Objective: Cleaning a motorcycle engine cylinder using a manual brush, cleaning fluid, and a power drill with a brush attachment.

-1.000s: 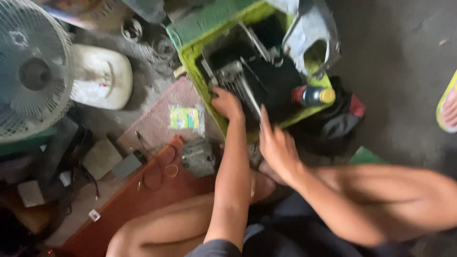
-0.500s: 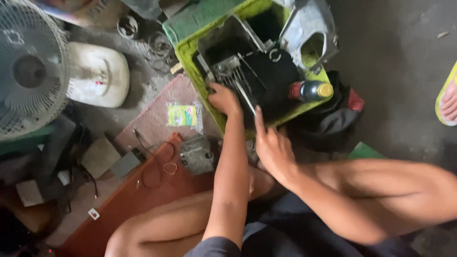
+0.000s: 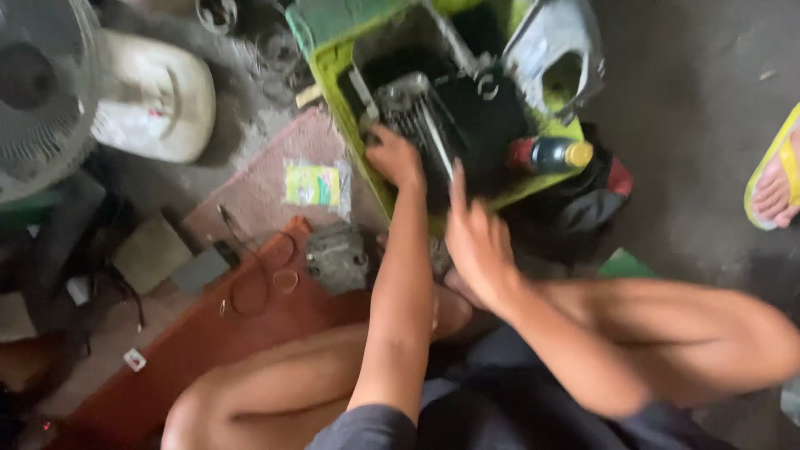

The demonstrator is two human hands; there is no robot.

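A green plastic tray (image 3: 350, 67) sits on the floor in front of me, holding dark oily liquid and a grey finned metal engine part (image 3: 417, 108). My left hand (image 3: 394, 156) rests on the near end of that metal part, fingers curled on it. My right hand (image 3: 475, 237) hovers at the tray's near edge with the index finger raised and nothing visibly in it. A dark bottle with a yellow cap (image 3: 550, 154) lies in the tray at the right. The picture is blurred.
A grey metal cover (image 3: 554, 58) leans in the tray's far right. A small grey engine block (image 3: 337, 257) and a green packet (image 3: 312, 185) lie on the floor left. A fan (image 3: 42, 92) and white casing (image 3: 158, 96) stand far left. Another person's foot in a yellow sandal (image 3: 775, 179) is right.
The view has shifted slightly; my left hand stays on the metal part and my right hand has lifted a little toward the tray with its finger up.
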